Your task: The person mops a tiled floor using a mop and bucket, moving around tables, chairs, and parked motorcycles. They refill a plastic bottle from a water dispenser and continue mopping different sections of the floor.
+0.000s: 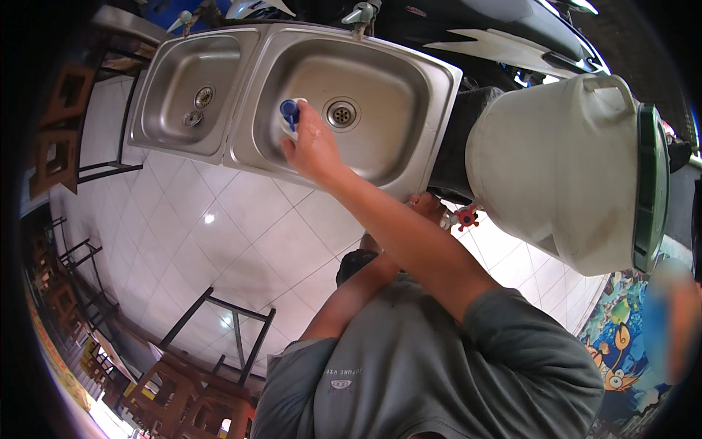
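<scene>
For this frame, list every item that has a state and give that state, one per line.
Small white bottle with blue cap: capped, held inside the right basin.
Right hand: closed around the bottle.
Left hand: mostly hidden by the right forearm, at the red tap handle.
Double stainless steel sink: both basins drained, no standing water.
Large white plastic water container: lying on its side, green lid on.

My right hand [313,143] looks wet over the brushed, dull-shining steel sink [409,88]. The blue cap [290,111] I grip is smooth plastic. The big water jug [556,168] is matt whitish plastic; the floor tiles [241,219] are glossy.
</scene>
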